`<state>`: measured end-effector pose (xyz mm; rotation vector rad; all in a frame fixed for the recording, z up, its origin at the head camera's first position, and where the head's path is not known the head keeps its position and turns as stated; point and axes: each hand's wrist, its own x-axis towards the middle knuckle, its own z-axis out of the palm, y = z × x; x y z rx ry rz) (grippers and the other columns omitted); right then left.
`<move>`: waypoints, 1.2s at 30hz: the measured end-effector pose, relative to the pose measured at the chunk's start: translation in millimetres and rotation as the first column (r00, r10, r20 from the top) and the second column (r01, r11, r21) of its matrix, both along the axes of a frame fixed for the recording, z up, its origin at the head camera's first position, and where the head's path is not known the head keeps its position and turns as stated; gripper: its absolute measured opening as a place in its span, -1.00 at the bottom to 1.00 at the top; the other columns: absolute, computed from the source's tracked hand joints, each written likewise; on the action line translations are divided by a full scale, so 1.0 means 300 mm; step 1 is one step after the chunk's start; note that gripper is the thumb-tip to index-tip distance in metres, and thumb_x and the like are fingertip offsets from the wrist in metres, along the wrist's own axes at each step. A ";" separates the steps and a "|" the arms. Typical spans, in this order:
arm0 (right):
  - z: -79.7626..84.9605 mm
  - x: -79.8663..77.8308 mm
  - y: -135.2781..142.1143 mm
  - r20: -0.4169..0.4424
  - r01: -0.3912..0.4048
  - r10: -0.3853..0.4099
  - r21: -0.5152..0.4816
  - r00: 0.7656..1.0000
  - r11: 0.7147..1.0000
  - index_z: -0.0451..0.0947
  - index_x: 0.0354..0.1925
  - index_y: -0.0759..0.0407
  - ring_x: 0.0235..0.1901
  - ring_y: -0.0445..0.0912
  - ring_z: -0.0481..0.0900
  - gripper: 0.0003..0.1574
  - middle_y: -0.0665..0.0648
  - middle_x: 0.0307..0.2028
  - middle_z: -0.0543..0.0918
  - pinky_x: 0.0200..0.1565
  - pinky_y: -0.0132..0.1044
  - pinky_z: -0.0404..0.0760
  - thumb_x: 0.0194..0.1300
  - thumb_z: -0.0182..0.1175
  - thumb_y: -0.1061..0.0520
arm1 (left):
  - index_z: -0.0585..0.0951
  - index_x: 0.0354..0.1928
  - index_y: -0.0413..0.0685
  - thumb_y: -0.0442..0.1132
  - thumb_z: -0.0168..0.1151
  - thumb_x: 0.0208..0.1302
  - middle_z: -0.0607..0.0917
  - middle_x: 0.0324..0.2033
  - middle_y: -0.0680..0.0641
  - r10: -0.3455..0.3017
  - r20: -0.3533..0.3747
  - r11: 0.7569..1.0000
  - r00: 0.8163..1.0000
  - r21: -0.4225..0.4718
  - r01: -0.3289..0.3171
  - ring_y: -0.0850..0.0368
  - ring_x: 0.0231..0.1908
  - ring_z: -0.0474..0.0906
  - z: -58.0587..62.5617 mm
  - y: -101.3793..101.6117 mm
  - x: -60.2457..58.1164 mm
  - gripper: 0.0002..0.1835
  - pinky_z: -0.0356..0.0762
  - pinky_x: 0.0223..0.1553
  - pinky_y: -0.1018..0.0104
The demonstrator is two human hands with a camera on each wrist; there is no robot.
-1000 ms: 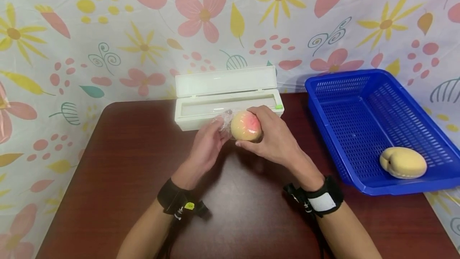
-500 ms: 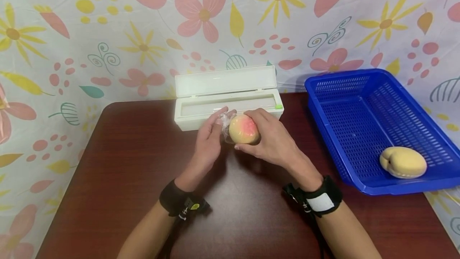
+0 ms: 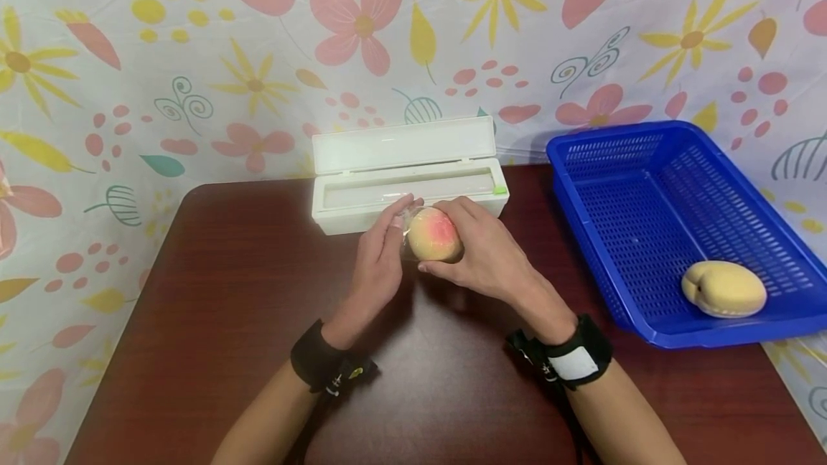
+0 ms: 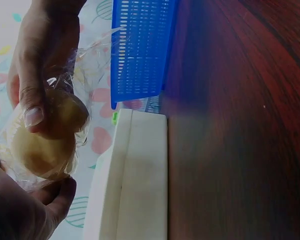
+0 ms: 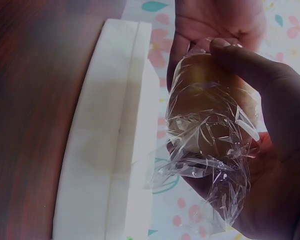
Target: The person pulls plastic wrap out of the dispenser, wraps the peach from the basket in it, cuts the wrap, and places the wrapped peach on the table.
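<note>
A yellow and pink peach (image 3: 433, 234), wrapped in clear plastic film (image 5: 210, 167), is held above the table in front of the white box. My right hand (image 3: 487, 253) grips it from the right, thumb on the near side and fingers over the far side. Against its left side lies my left hand (image 3: 379, 257), fingers mostly straight, touching the film. Loose film ends trail off the fruit in the right wrist view, and also spread past the peach (image 4: 45, 145) in the left wrist view. The hands hide part of the film.
Behind the hands stands a long white film box (image 3: 329, 221) with its lid (image 3: 403, 144) raised and a green tab (image 3: 500, 190) at its right end. To the right, a blue basket (image 3: 594, 264) holds another yellow peach-like fruit (image 3: 726, 289). A patterned cloth hangs behind the table (image 3: 245, 307).
The peach and my right hand have shifted slightly left and toward me. My left hand has turned more upright, its fingers now straighter along the fruit's left side.
</note>
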<state>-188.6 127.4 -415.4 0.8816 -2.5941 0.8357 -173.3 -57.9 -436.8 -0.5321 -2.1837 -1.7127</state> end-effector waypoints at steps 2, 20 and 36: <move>0.000 0.001 0.000 0.002 0.000 0.000 0.000 1.000 1.000 0.45 0.13 0.09 -0.16 -0.21 0.43 -0.06 -0.05 -0.13 0.49 -0.20 -0.23 0.54 -0.14 0.47 -0.32 | 0.41 0.34 -0.12 -0.25 -0.33 0.56 0.56 0.18 -0.11 -0.028 -0.025 0.999 0.999 0.020 0.029 0.08 0.16 0.45 -0.007 -0.002 -0.002 -0.54 0.40 0.17 0.15; 0.006 0.024 -0.027 0.027 -0.008 0.007 0.014 1.000 1.000 0.44 0.18 0.11 -0.15 -0.20 0.44 -0.02 -0.03 -0.07 0.51 -0.19 -0.21 0.55 -0.14 0.48 -0.30 | 0.37 0.33 -0.33 -0.18 -0.35 0.50 0.51 0.22 -0.16 -0.013 -0.303 0.990 0.953 -0.139 -0.031 0.03 0.23 0.38 -0.035 0.017 -0.008 -0.47 0.31 0.25 0.12; 0.019 0.057 -0.063 -0.009 0.001 0.000 0.032 1.000 0.999 0.49 0.05 0.16 -0.25 -0.20 0.44 -0.18 0.01 -0.17 0.53 -0.26 -0.25 0.56 -0.15 0.44 -0.18 | 0.46 0.25 -0.30 -0.32 -0.26 0.49 0.55 0.13 -0.21 -0.036 -0.306 0.994 0.951 -0.109 0.003 -0.01 0.13 0.44 0.005 0.038 0.022 -0.56 0.38 0.18 0.12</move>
